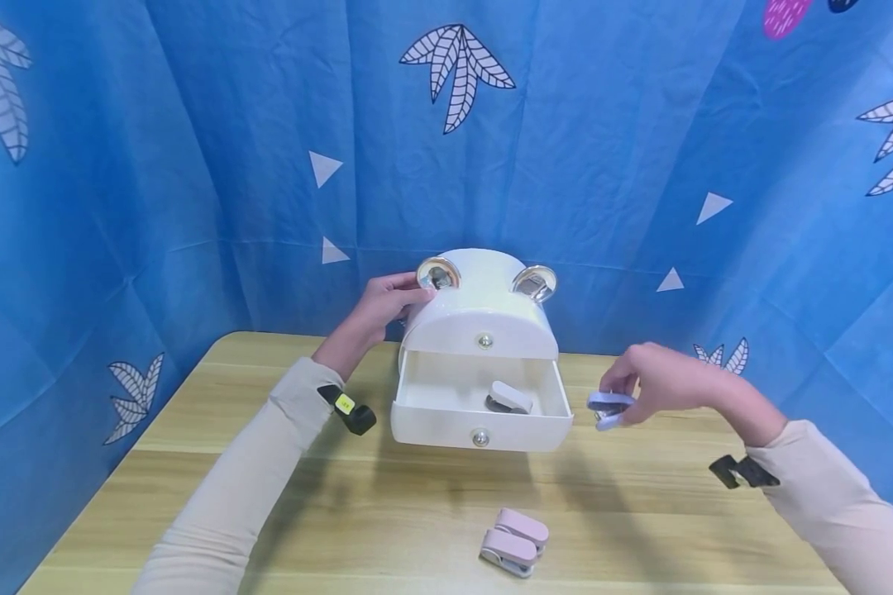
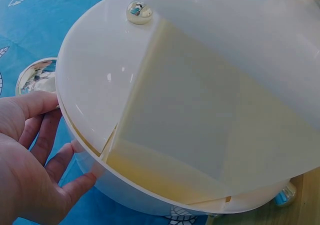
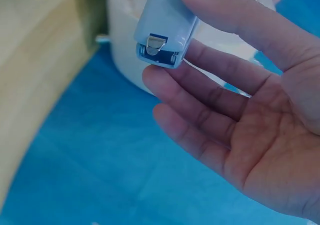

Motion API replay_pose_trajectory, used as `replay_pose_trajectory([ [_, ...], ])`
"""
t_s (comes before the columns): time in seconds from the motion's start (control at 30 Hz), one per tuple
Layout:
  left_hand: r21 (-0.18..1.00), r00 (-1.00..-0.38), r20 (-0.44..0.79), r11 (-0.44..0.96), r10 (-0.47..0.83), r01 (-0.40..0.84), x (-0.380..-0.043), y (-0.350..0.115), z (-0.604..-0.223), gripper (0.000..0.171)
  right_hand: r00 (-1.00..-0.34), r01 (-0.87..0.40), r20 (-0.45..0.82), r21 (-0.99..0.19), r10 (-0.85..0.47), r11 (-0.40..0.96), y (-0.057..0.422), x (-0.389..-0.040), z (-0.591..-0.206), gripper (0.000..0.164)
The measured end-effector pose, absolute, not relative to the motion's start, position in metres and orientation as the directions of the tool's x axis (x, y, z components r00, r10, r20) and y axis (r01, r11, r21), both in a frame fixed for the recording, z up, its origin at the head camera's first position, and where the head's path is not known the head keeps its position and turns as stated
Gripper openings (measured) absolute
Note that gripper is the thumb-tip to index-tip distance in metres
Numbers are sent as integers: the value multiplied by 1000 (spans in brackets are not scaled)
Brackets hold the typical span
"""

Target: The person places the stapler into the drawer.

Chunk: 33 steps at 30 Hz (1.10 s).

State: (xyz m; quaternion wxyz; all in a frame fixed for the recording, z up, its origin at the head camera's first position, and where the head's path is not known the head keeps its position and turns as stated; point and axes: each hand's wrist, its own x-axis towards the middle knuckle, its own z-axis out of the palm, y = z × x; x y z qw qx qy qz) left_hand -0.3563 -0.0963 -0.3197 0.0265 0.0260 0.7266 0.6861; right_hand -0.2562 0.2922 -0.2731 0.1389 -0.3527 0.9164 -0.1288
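Observation:
A white drawer box (image 1: 484, 285) with two shiny ears stands at the back of the table, its lower drawer (image 1: 432, 426) pulled out. One pale mini stapler (image 1: 512, 397) lies inside that drawer. My left hand (image 1: 390, 306) rests on the box's left side by the ear, and in the left wrist view its fingertips (image 2: 87, 180) touch the curved wall. To the right of the drawer, in the air, my right hand (image 1: 655, 380) pinches a light blue-purple stapler (image 3: 167, 25) between thumb and fingers. Two pink staplers (image 1: 509, 548) lie side by side on the table in front.
The wooden table (image 1: 387, 512) runs under everything. A blue curtain (image 1: 603, 165) with leaf and triangle prints hangs close behind the box and along both sides. The upper drawer (image 1: 484, 326) with a round knob is shut.

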Motion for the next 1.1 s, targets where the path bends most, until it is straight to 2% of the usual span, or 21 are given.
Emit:
replay_pose_trajectory([
  [0.13, 998, -997, 2, 61, 71, 6, -355, -97, -318, 55, -735, -615, -127, -291, -667, 733, 278, -257, -249, 18],
  [0.23, 997, -997, -2, 72, 72, 3, -354, -97, -317, 55, -721, -646, -82, -280, -688, 710, 263, -258, -235, 17],
  [0.6, 998, -997, -2, 59, 81, 3, -357, -97, -319, 54, -599, -789, 66, -218, -798, 574, 189, -261, -225, 13],
  [0.9, 999, -997, 2, 47, 71, 6, -356, -95, -317, 52, -534, -843, 70, -124, -842, 524, 146, -262, -237, 15],
  [1.1, 998, -997, 1, 56, 76, 6, -355, -96, -318, 52, -506, -861, 28, -81, -862, 503, 129, -264, -239, 22],
])
